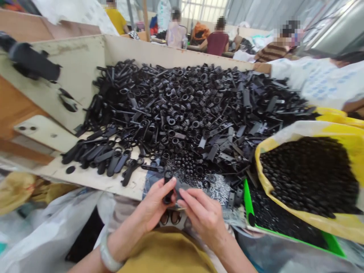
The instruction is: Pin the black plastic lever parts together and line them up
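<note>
My left hand is closed round a black plastic part with a ring at its upper end, held upright at the table's front edge. Beside it, the fingertips of my right hand are pinched together close to the part; what they hold is too small or blurred to name. Just beyond my hands lie small black balls and a pile of little silver screws. Behind these rises a big heap of black plastic rings, handles and clips.
Several black handles lie in a row at left. A yellow-rimmed sack of black pieces and a green tray stand at right. Pale boards wall the heap. A black device juts in at left. Several people sit farther back.
</note>
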`<state>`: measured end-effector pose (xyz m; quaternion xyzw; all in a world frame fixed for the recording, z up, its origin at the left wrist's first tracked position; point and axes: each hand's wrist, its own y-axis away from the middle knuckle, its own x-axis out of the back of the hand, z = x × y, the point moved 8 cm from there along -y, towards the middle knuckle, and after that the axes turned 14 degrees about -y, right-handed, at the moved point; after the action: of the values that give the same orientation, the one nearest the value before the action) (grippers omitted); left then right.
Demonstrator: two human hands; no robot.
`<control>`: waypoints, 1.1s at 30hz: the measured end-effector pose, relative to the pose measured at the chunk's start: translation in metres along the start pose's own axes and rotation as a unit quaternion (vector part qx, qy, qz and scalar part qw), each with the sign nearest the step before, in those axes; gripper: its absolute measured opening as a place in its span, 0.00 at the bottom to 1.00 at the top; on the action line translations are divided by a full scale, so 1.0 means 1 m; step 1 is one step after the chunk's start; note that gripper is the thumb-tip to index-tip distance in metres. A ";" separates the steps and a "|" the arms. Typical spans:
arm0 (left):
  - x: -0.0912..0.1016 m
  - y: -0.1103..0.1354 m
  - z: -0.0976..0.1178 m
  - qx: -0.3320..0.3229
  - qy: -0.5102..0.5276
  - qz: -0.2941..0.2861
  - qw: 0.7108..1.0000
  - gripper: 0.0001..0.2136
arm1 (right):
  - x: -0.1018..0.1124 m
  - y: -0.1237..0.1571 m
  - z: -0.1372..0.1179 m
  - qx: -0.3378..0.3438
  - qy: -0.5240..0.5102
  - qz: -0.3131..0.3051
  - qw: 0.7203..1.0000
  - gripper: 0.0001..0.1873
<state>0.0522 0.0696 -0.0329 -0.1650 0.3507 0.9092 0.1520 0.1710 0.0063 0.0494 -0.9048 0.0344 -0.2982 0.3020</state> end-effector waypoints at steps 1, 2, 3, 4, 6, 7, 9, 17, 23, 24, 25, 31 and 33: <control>-0.002 0.000 0.000 -0.004 0.018 -0.014 1.000 0.18 | 0.003 0.001 0.001 -0.008 -0.007 0.020 1.000 0.15; -0.003 0.001 0.000 -0.002 0.036 -0.035 0.999 0.18 | 0.005 0.002 0.002 -0.015 -0.010 0.038 0.999 0.14; -0.005 0.001 0.000 0.002 0.054 -0.057 0.997 0.18 | 0.006 0.004 0.002 -0.019 -0.012 0.051 0.998 0.14; -0.005 0.002 0.000 0.005 0.069 -0.076 0.995 0.18 | 0.006 0.005 0.001 -0.019 -0.013 0.059 0.998 0.14; -0.005 0.003 0.001 0.005 0.089 -0.103 0.991 0.17 | 0.002 0.007 -0.003 -0.010 -0.016 0.064 0.998 0.13; -0.005 0.004 0.001 0.001 0.095 -0.109 0.989 0.17 | -0.001 0.008 -0.005 -0.003 -0.018 0.065 0.998 0.12; -0.003 0.006 0.002 -0.004 0.099 -0.109 0.989 0.16 | -0.006 0.007 -0.008 0.004 -0.019 0.068 0.997 0.11; -0.009 0.007 -0.005 0.010 0.111 -0.105 0.988 0.14 | -0.017 0.007 -0.006 0.016 -0.004 0.090 0.996 0.11; -0.009 0.004 -0.011 -0.027 0.096 -0.051 0.994 0.09 | -0.025 0.007 -0.004 0.015 0.041 0.083 0.996 0.12; -0.008 0.003 -0.012 -0.039 0.078 -0.042 0.995 0.10 | -0.027 0.007 -0.004 0.014 0.047 0.078 0.996 0.12; -0.008 0.002 -0.012 -0.049 0.056 -0.035 0.997 0.12 | -0.029 0.007 -0.005 0.012 0.052 0.072 0.996 0.12; 0.010 -0.005 -0.011 -0.090 -0.080 -0.004 0.993 0.17 | -0.031 0.006 0.012 -0.120 -0.034 0.013 0.992 0.12; 0.012 -0.003 -0.009 -0.097 -0.161 -0.029 0.982 0.17 | -0.024 0.005 0.026 -0.203 -0.097 0.018 0.974 0.13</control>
<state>0.0440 0.0673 -0.0456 -0.0408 0.2273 0.9486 0.2163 0.1662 0.0214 0.0172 -0.9709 0.0809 -0.1908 0.1197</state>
